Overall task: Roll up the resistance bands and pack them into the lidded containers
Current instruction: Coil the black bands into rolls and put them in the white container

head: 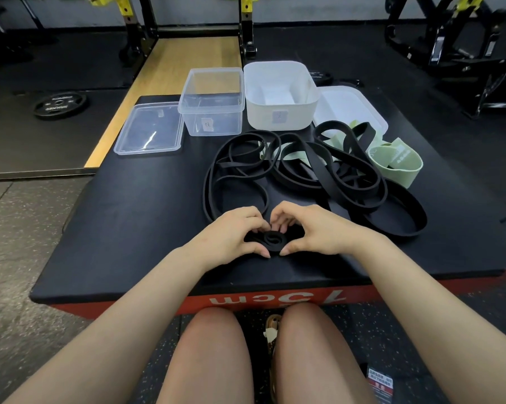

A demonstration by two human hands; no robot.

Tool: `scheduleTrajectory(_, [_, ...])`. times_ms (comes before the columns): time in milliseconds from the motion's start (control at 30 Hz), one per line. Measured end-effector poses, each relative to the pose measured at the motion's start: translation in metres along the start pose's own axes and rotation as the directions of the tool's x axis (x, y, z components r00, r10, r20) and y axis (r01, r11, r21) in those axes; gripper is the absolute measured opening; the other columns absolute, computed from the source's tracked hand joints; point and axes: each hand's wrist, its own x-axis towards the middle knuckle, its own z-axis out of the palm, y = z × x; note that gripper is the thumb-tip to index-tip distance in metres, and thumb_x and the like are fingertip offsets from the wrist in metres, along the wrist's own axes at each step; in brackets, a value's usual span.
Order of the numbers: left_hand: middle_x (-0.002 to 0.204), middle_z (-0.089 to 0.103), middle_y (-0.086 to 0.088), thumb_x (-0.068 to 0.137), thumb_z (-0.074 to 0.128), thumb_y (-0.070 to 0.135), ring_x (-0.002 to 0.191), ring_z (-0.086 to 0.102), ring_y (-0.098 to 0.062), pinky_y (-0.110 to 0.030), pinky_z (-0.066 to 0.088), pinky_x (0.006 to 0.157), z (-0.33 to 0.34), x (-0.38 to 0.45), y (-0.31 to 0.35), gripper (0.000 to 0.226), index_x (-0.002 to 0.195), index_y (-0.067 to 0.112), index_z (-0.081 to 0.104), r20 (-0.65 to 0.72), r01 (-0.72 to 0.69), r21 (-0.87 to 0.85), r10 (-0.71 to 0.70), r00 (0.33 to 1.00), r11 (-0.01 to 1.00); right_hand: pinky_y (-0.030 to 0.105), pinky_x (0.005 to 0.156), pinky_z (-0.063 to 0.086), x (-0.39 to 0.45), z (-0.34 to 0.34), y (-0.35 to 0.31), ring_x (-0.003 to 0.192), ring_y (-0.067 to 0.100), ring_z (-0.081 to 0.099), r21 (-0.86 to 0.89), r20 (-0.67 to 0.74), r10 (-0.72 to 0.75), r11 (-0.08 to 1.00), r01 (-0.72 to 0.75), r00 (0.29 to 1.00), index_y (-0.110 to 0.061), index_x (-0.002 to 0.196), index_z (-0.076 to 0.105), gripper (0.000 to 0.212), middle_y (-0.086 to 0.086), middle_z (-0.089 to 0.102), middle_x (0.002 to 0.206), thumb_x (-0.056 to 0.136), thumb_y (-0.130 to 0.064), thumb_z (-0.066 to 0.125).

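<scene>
Head view shows my left hand (234, 234) and right hand (313, 231) in a pinching grip around the black band coil (270, 239) on the counter (129, 217); springy, grippy rubber, I judge, best squeezed at its rim.

A black weight plate (59, 104) lies on the floor left of the padded plyo box (129, 228), a squat rack (187, 21) behind
</scene>
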Motion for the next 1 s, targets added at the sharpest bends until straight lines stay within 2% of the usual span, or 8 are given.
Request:
scheduleTrajectory(133, [0.101, 0.056, 0.003, 0.076, 0.073, 0.037, 0.094, 0.055, -0.012, -0.017, 0.04, 0.085, 0.006, -0.004, 0.004, 0.044, 0.11, 0.01, 0.067, -0.084, 0.039, -0.007, -0.04, 0.996, 0.999, 0.018, 0.088, 0.042, -0.004, 0.006, 0.0, 0.095, -0.001, 0.052, -0.064, -0.079, 0.018, 0.998, -0.023, 0.997, -0.029, 0.109, 0.051, 0.043, -0.02, 0.053, 0.1, 0.075, -0.024, 0.078])
scheduleTrajectory(233, [0.097, 0.056, 0.001, 0.076, 0.073, 0.038, 0.091, 0.054, -0.013, -0.02, 0.041, 0.083, 0.012, -0.008, 0.009, 0.041, 0.106, 0.01, 0.067, -0.157, 0.08, -0.004, -0.079, 0.984, 0.997, 0.017, 0.087, 0.04, -0.012, 0.015, 0.002, 0.092, -0.001, 0.05, -0.113, -0.156, -0.042, 0.993, 0.025, 0.987, -0.03, 0.112, 0.056, 0.037, -0.023, 0.047, 0.099, 0.08, -0.025, 0.073])
scheduleTrajectory(367, [0.093, 0.054, -0.001, 0.076, 0.072, 0.041, 0.088, 0.053, -0.015, -0.02, 0.038, 0.079, 0.019, -0.008, 0.016, 0.039, 0.097, 0.009, 0.066, -0.244, 0.13, 0.008, -0.124, 0.962, 0.991, 0.011, 0.096, 0.034, -0.02, 0.025, 0.003, 0.105, 0.001, 0.05, -0.139, -0.228, -0.109, 0.987, 0.079, 0.968, -0.026, 0.116, 0.066, 0.026, -0.014, 0.057, 0.116, 0.091, -0.025, 0.058])
scheduleTrajectory(467, [0.091, 0.054, 0.0, 0.076, 0.072, 0.041, 0.086, 0.053, -0.016, -0.02, 0.038, 0.079, 0.026, -0.008, 0.019, 0.039, 0.097, 0.009, 0.067, -0.292, 0.155, 0.025, -0.142, 0.946, 0.988, 0.02, 0.101, 0.032, -0.024, 0.035, 0.009, 0.112, 0.006, 0.044, -0.284, -0.205, -0.163, 0.954, 0.101, 0.965, -0.027, 0.12, 0.065, 0.043, -0.011, 0.057, 0.129, 0.088, -0.028, 0.037])
scheduleTrajectory(633, [0.1, 0.057, 0.0, 0.077, 0.071, 0.042, 0.094, 0.053, -0.015, -0.022, 0.038, 0.089, 0.019, -0.009, 0.013, 0.042, 0.105, 0.01, 0.067, -0.22, 0.119, 0.043, -0.106, 0.97, 0.992, 0.028, 0.103, 0.025, -0.028, 0.039, 0.01, 0.116, 0.0, 0.036, -0.264, -0.23, -0.115, 0.963, 0.052, 0.966, -0.036, 0.122, 0.062, 0.056, -0.02, 0.05, 0.134, 0.081, -0.028, 0.025])
scheduleTrajectory(733, [0.107, 0.057, 0.007, 0.081, 0.065, 0.045, 0.102, 0.051, -0.011, -0.02, 0.025, 0.096, 0.012, -0.008, 0.008, 0.041, 0.112, 0.018, 0.065, -0.164, 0.099, 0.101, -0.081, 0.983, 0.99, 0.029, 0.106, 0.024, -0.026, 0.039, 0.008, 0.121, 0.0, 0.038, -0.22, -0.25, -0.106, 0.974, 0.05, 0.963, -0.036, 0.119, 0.065, 0.05, -0.022, 0.05, 0.132, 0.081, -0.035, 0.032])
scheduleTrajectory(867, [0.108, 0.056, 0.009, 0.084, 0.061, 0.048, 0.104, 0.051, -0.01, -0.022, 0.026, 0.093, 0.015, -0.008, 0.009, 0.039, 0.112, 0.021, 0.063, -0.196, 0.113, 0.145, -0.084, 0.977, 0.983, 0.035, 0.104, 0.034, -0.022, 0.039, 0.009, 0.119, 0.008, 0.047, -0.176, -0.28, -0.125, 0.981, 0.077, 0.952, -0.027, 0.111, 0.067, 0.037, -0.015, 0.055, 0.126, 0.081, -0.047, 0.062])
scheduleTrajectory(1000, [0.103, 0.057, 0.009, 0.082, 0.061, 0.05, 0.1, 0.052, -0.012, -0.025, 0.032, 0.088, 0.024, -0.01, 0.014, 0.037, 0.105, 0.021, 0.064, -0.278, 0.155, 0.145, -0.11, 0.954, 0.977, 0.019, 0.099, 0.035, -0.016, 0.031, 0.002, 0.107, 0.003, 0.046, -0.155, -0.289, -0.045, 0.988, -0.001, 0.956, -0.022, 0.124, 0.056, 0.051, -0.013, 0.054, 0.117, 0.077, -0.033, 0.075])
